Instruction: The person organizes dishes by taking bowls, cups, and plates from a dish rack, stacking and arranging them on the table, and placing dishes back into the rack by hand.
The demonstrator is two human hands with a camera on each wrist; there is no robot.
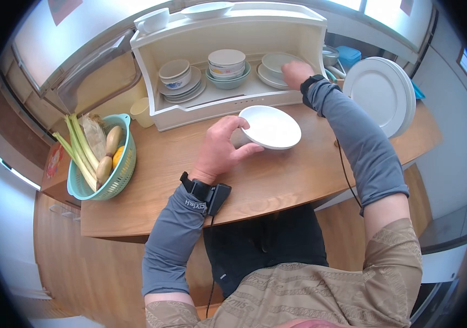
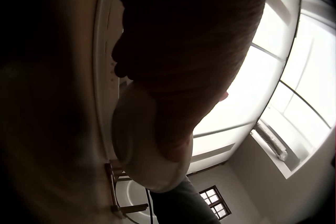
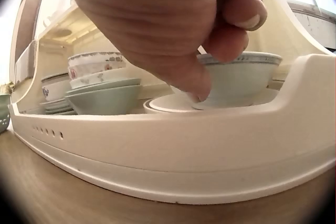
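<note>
My left hand (image 1: pixel 214 147) grips a white shallow bowl (image 1: pixel 272 128) by its left rim, thumb at the near side and fingers at the far side. The bowl is tilted over the table, in front of the shelf. In the left wrist view the bowl (image 2: pixel 137 140) is dim beneath the dark hand. At the shelf's right end, my right hand (image 1: pixel 297 75) pinches a pale green bowl (image 3: pixel 241 80) with a patterned rim. Its thumb (image 3: pixel 197 85) lies against the outer wall and its fingers are at the rim. White plates (image 3: pixel 168 103) lie stacked under this bowl.
The white shelf (image 1: pixel 233 106) has a raised front lip. Inside are a middle bowl stack (image 1: pixel 227 68) and left bowls on plates (image 1: pixel 179 76). A basket of vegetables (image 1: pixel 127 164) stands left on the table. Large white plates (image 1: pixel 375 95) stand upright at the right.
</note>
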